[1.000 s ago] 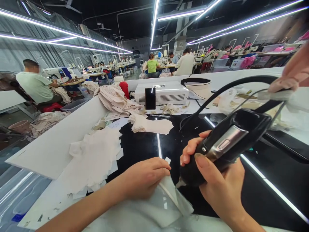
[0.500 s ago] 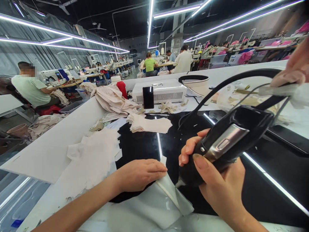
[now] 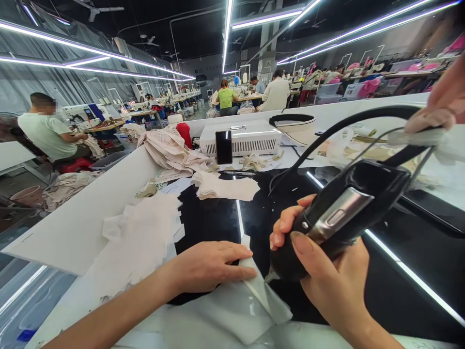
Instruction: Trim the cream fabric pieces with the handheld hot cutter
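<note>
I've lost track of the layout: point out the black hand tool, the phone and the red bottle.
black hand tool (image 3: 337, 213), head view, on its silver side plate.
phone (image 3: 224, 147), head view, middle of its dark screen.
red bottle (image 3: 185, 134), head view, on its red body.

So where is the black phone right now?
In the head view the black phone stands upright at centre, leaning against the front of the white vented box, just right of the red bottle.

head-worn view, looking forward and down, close over worktable (image 3: 65, 228)
</note>
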`<state>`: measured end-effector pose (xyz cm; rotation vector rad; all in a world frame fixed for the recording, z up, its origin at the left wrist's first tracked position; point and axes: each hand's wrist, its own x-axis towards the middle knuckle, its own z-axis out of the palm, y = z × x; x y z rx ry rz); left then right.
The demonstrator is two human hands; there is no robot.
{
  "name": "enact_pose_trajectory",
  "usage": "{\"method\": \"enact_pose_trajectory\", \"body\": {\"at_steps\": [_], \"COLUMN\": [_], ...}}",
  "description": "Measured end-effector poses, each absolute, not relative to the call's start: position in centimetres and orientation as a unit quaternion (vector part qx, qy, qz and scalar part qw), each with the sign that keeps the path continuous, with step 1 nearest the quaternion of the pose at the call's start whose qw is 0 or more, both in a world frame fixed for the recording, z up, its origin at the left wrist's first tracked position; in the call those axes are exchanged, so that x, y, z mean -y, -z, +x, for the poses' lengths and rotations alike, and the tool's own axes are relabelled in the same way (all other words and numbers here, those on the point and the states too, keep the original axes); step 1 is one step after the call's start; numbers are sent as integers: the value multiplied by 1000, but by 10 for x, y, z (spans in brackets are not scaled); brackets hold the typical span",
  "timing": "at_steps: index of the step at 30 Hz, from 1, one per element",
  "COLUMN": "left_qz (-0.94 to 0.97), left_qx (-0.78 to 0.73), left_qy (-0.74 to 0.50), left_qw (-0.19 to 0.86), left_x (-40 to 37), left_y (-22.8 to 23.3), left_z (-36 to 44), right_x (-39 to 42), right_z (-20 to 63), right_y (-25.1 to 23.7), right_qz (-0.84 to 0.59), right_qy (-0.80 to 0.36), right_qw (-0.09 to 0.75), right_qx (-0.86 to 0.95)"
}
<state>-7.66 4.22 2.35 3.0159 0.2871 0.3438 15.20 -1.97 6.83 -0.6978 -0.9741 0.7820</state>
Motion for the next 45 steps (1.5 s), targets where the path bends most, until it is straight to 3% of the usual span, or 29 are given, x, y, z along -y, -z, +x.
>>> {"method": "enact_pose_trajectory", "body": {"at_steps": [11,18,45], "left_qz": [986,991,987], "left_qx": [-110,-113,-106], "left_qy": [-104,-65,-122], "left_qw": [64,18,14], "left_x": [-42,-37,-28], "left_y": [-25,-33,-28], "left_z": [-76,-72,-70], "right_x": [21,20,10], "right_z": [152,152,148], "right_y": [-69,-67,-68], "right_qz": [-322,-324,-325], "right_qy": [-354,-356,-355], "right_qw": [754,750,761], "right_qx": [449,454,434]}}
